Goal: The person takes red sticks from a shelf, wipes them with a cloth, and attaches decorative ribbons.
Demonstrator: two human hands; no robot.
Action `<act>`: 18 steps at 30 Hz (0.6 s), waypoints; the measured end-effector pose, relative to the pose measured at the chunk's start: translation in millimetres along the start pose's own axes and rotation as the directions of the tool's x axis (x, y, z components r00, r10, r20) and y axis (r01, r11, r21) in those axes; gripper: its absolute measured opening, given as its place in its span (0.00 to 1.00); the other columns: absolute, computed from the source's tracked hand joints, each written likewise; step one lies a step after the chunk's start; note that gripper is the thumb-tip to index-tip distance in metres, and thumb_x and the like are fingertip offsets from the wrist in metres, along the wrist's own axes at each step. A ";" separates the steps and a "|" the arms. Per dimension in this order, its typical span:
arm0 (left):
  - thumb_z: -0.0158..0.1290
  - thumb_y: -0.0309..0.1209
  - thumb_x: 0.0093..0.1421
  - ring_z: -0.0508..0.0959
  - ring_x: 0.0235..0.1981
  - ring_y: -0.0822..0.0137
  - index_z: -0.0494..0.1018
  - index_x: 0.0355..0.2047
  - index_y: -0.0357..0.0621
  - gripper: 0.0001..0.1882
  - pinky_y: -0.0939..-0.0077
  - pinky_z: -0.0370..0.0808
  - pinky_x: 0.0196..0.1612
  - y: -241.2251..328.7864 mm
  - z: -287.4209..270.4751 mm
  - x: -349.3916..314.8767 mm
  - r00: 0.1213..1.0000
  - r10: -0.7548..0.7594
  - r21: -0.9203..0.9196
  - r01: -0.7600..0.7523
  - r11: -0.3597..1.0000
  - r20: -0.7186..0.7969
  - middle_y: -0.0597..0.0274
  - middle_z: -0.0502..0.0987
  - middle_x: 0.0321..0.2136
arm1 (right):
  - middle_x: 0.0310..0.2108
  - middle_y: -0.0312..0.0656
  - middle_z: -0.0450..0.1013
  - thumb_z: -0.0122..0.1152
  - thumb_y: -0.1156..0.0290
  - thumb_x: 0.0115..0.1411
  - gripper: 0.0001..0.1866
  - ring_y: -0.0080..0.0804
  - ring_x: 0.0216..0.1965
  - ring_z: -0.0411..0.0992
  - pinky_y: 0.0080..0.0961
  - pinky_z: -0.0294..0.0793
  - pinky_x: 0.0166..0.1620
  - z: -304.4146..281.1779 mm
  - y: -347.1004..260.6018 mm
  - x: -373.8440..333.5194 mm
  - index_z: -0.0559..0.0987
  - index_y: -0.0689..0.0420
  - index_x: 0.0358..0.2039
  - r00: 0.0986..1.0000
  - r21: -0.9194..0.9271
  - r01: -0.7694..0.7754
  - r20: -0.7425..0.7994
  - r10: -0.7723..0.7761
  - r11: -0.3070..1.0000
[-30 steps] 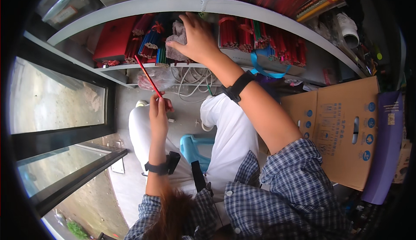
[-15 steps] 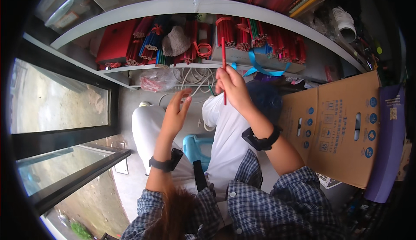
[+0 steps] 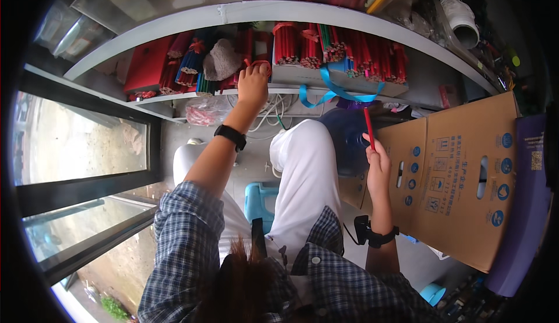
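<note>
My right hand (image 3: pixel 378 163) is raised beside the cardboard box, closed round the lower end of a slim red pencil (image 3: pixel 368 126) that points upward. My left hand (image 3: pixel 253 84) reaches to the front of the shelf, where its curled fingers grip a coil of red ribbon (image 3: pixel 265 65); the hand hides most of the coil. To its left lies a grey cloth lump (image 3: pixel 222 59). Bundles of red pencils (image 3: pixel 288 46) tied with red ribbon sit to its right, and a blue-tied bundle (image 3: pixel 192 64) lies farther left.
A white shelf edge (image 3: pixel 314 9) arches above the bundles. Blue ribbon (image 3: pixel 332 93) hangs off the lower shelf. The large cardboard box (image 3: pixel 460 177) stands at the right, with a blue water jug (image 3: pixel 346 139) beside it. A blue stool (image 3: pixel 256 206) is under me; a glass door (image 3: pixel 87 142) is left.
My left hand has moved forward from above my lap to the red ribbon coil on the shelf. My right hand has drawn back and right, still holding the pencil.
</note>
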State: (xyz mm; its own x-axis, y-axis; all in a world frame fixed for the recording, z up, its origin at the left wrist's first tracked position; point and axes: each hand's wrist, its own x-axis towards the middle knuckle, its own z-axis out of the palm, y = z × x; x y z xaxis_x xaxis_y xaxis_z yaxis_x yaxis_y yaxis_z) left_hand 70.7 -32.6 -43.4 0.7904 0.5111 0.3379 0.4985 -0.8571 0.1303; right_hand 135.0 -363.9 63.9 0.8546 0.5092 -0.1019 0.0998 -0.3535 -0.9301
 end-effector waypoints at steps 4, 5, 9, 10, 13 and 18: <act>0.49 0.28 0.49 0.71 0.38 0.60 0.69 0.37 0.45 0.13 0.68 0.64 0.43 -11.7 14.2 -3.4 0.999 0.034 0.079 -0.032 0.996 -0.023 0.60 0.74 0.34 | 0.44 0.42 0.71 0.40 0.75 0.61 0.16 0.22 0.40 0.67 0.18 0.65 0.46 -7.7 13.6 -6.1 0.71 0.63 0.48 0.999 0.033 -0.048 -0.016 0.049 0.998; 0.50 0.26 0.46 0.71 0.39 0.60 0.69 0.33 0.46 0.11 0.69 0.64 0.44 -10.8 12.2 -3.7 0.995 0.067 0.047 -0.064 0.997 -0.073 0.60 0.74 0.33 | 0.42 0.40 0.71 0.41 0.75 0.62 0.16 0.21 0.39 0.67 0.17 0.65 0.45 -8.9 17.3 -7.0 0.71 0.62 0.48 0.998 0.038 -0.052 -0.024 0.053 0.998; 0.47 0.26 0.50 0.71 0.36 0.54 0.71 0.34 0.41 0.10 0.62 0.64 0.42 1.7 -13.8 -9.5 0.950 -0.168 -0.320 0.078 0.944 -0.263 0.61 0.75 0.29 | 0.33 0.37 0.71 0.42 0.75 0.61 0.16 0.20 0.33 0.65 0.16 0.66 0.39 -7.4 20.1 -8.3 0.70 0.62 0.49 0.997 -0.023 -0.061 -0.054 0.059 0.998; 0.45 0.27 0.55 0.72 0.32 0.60 0.70 0.36 0.38 0.10 0.67 0.66 0.40 -4.5 -22.7 -15.7 0.965 -0.226 -0.475 0.139 0.869 -0.131 0.59 0.75 0.28 | 0.33 0.37 0.71 0.42 0.75 0.61 0.16 0.20 0.33 0.65 0.16 0.66 0.39 -2.9 18.1 -8.0 0.70 0.62 0.49 0.997 -0.017 -0.061 -0.048 0.060 0.998; 0.44 0.30 0.59 0.71 0.29 0.70 0.69 0.37 0.37 0.09 0.76 0.67 0.37 10.6 -57.7 -38.7 0.906 -0.386 -0.911 0.298 0.287 0.175 0.61 0.73 0.27 | 0.29 0.36 0.71 0.46 0.76 0.61 0.17 0.19 0.28 0.66 0.17 0.66 0.34 11.3 4.6 -4.5 0.68 0.60 0.51 0.993 -0.001 0.085 0.080 -0.085 0.996; 0.40 0.31 0.64 0.68 0.29 0.78 0.68 0.36 0.37 0.10 0.84 0.66 0.34 30.0 -90.9 -74.4 0.896 -0.324 -0.941 0.336 0.047 0.304 0.67 0.70 0.26 | 0.31 0.41 0.76 0.50 0.78 0.57 0.13 0.19 0.22 0.67 0.15 0.65 0.27 48.3 -26.6 -14.0 0.69 0.61 0.44 0.949 0.001 0.163 0.272 -0.157 0.987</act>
State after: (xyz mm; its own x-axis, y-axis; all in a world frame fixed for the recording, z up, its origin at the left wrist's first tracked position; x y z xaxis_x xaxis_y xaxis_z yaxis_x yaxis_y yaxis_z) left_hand -5.5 -102.3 20.1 0.6548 0.7555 -0.0226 -0.0459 0.0696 0.9965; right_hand 95.8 -323.7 73.0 0.6568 0.7526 -0.0464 0.2376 -0.2650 -0.9345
